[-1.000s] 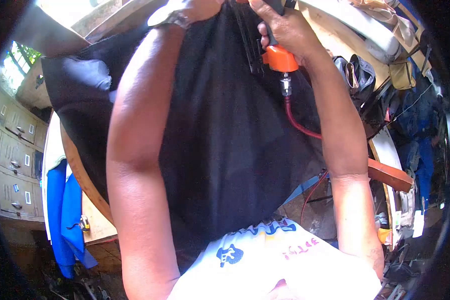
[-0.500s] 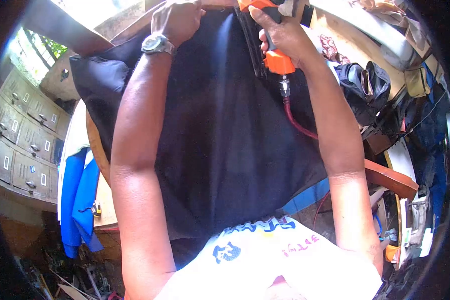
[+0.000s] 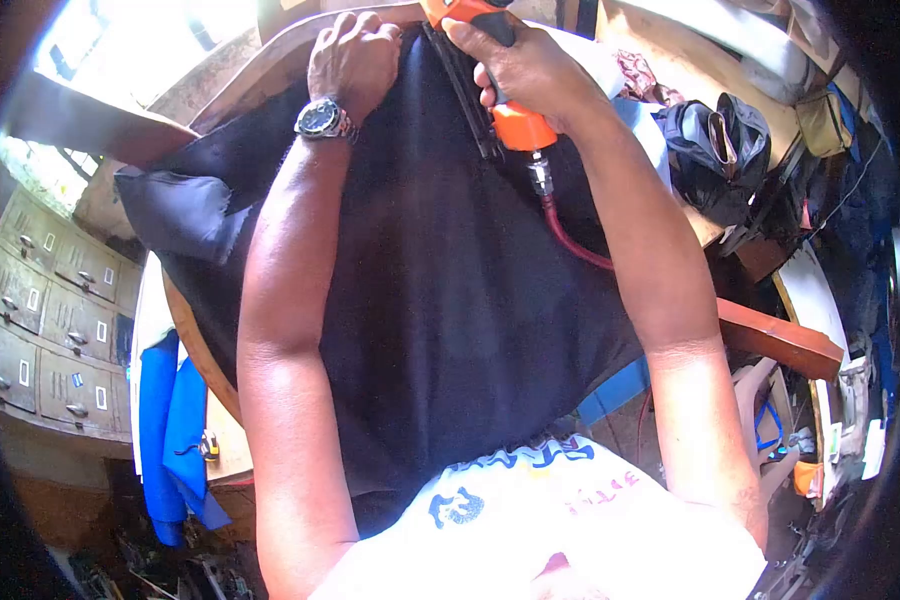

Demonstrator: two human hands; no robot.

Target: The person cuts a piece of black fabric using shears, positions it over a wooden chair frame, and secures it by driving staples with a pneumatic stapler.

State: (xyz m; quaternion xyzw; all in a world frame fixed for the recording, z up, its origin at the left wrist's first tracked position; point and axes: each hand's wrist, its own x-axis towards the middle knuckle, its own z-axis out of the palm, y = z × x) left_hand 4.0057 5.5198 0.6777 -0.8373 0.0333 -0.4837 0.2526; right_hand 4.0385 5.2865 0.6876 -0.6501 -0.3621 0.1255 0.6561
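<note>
Two hands: both of yours are up at the 12 o'clock edge of the view, working the far rim of the piece.
Left hand (image 3: 355,55): fingers curled and pressed down over the black fabric (image 3: 440,300), bunching it against the curved wooden edge (image 3: 192,345). It looks placed to hold the cloth taut where the tool meets it. A wristwatch (image 3: 320,118) sits on that wrist.
Right hand (image 3: 520,70): wrapped tight round the handle of the orange pneumatic stapler (image 3: 505,120), fingers closed on the grip. Whether a finger rests on the trigger you cannot tell from here.
Stapler: its black magazine runs toward 11 o'clock, nose just beside your left fingers at the rim, likely so the fastener lands where the cloth is pinned flat.
Red air hose (image 3: 570,235): drops from the stapler's base toward 4 o'clock, trailing across the fabric and clear of both forearms.
Black fabric: draped over the round frame between your arms, from the rim at 12 o'clock down to your shirt at 6 o'clock; a loose corner hangs off at 9 o'clock.
Around you: grey drawer cabinet (image 3: 40,320) at 9 o'clock, blue cloth (image 3: 170,430) at 8 o'clock, a dark bag (image 3: 720,150) at 2 o'clock, a wooden beam (image 3: 780,340) at 3 o'clock.
</note>
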